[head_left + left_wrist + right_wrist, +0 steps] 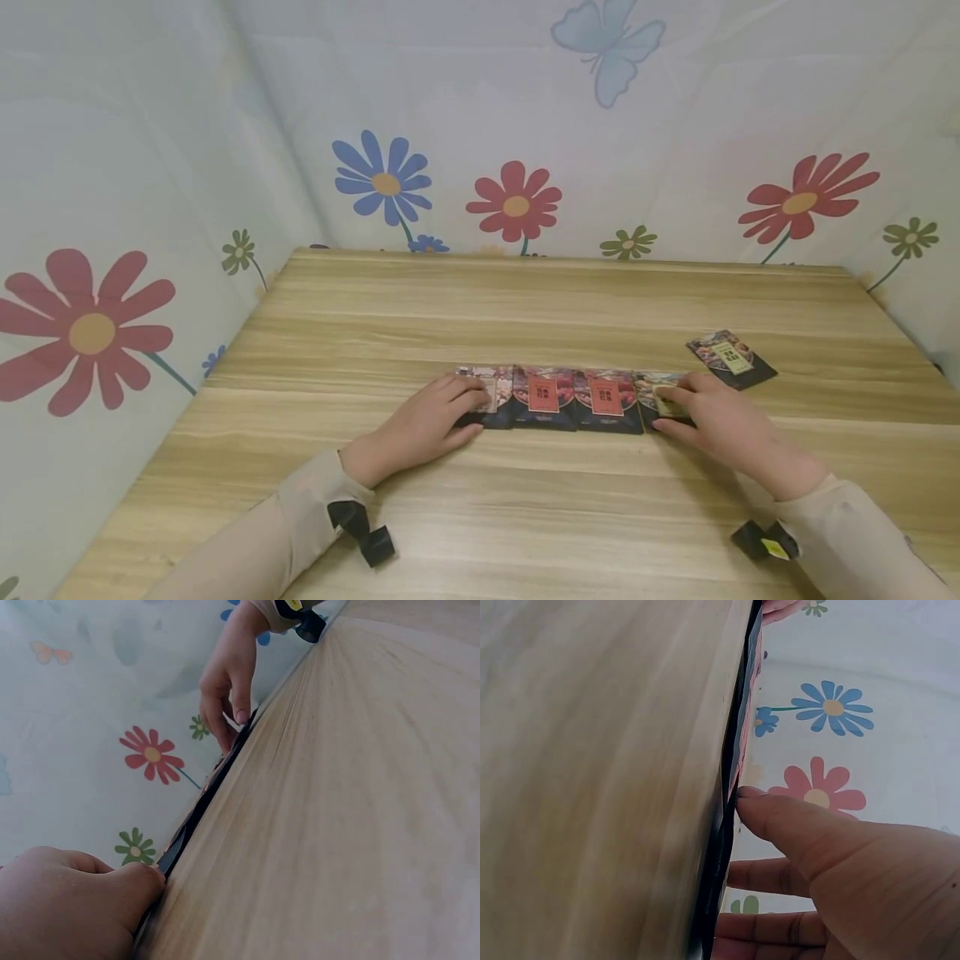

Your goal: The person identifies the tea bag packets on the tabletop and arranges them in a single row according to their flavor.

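Side by side on the wooden table lies a row of dark, printed flat packets. My left hand point(431, 425) rests on the leftmost packet point(498, 414), its thumb at the near edge, and partly covers its label. Two packets with red labels, one packet point(543, 398) beside another packet point(609, 402), fill the middle of the row. On the right-end packet point(647, 392), with a yellowish label, rests my right hand point(731, 421), fingers spread over it and thumb at its near edge. In the right wrist view the thumb and fingers of that hand point(855, 877) touch the packet's surface.
Behind my right hand another dark packet point(753, 373) with a yellow label lies at an angle, apart from the row. The wooden table point(450, 308) ends at a flower-printed cloth backdrop point(450, 83). Black devices are strapped at both wrists.
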Demonstrator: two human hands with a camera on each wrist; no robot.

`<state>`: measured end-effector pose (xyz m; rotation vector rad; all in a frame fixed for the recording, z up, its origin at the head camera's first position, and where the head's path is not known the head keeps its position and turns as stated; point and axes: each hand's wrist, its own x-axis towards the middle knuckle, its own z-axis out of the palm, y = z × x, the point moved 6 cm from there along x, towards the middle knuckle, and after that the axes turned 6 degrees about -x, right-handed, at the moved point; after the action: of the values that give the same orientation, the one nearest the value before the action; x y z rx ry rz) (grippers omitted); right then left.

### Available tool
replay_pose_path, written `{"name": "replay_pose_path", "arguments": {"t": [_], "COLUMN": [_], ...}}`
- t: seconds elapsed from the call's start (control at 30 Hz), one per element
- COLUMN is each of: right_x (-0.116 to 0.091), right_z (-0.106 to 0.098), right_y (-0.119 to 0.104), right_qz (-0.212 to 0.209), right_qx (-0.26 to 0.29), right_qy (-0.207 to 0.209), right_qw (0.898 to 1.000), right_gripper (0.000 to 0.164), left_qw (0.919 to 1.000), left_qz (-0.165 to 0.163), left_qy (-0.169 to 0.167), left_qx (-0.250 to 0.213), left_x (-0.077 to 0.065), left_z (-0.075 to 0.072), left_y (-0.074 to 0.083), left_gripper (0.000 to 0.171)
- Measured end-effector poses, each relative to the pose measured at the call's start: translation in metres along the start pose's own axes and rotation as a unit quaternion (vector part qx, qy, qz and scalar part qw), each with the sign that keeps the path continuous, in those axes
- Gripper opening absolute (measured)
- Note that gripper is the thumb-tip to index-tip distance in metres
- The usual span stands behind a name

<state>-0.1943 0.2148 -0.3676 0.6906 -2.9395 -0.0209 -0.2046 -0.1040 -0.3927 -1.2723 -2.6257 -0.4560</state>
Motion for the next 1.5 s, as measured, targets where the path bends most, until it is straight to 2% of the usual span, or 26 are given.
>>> {"name": "replay_pose_path", "arguments": {"t": [0.73, 1.03, 1.37, 1.5], "right_x": [-0.003, 0.002, 0.004, 0.001], "right_z": [0.001, 0.001, -0.003, -0.008], "right_y": [0.007, 0.012, 0.029, 0.045], "right_qz": [0.005, -0.002, -0.007, 0.013], "right_qx": [0.033, 0.035, 0.066, 0.072], "right_qy": [0.001, 0.003, 0.032, 0.047], "right_qw": [0.999, 0.999, 0.997, 0.996], "right_gripper": [0.041, 0.042, 0.033, 0.036], "left_qw": [0.9999, 0.9997, 0.9998, 0.9997], "left_qz": [0.01, 0.004, 0.002, 0.0], "left_qy": [0.008, 0.018, 0.014, 0.013], "left_qx": [-0.01, -0.015, -0.017, -0.02], "left_x": [0.002, 0.001, 0.001, 0.001], "left_z": [0.001, -0.001, 0.0, 0.0], "left_y": [0.005, 0.001, 0.001, 0.0], "left_gripper": [0.032, 0.033, 0.034, 0.035]}}
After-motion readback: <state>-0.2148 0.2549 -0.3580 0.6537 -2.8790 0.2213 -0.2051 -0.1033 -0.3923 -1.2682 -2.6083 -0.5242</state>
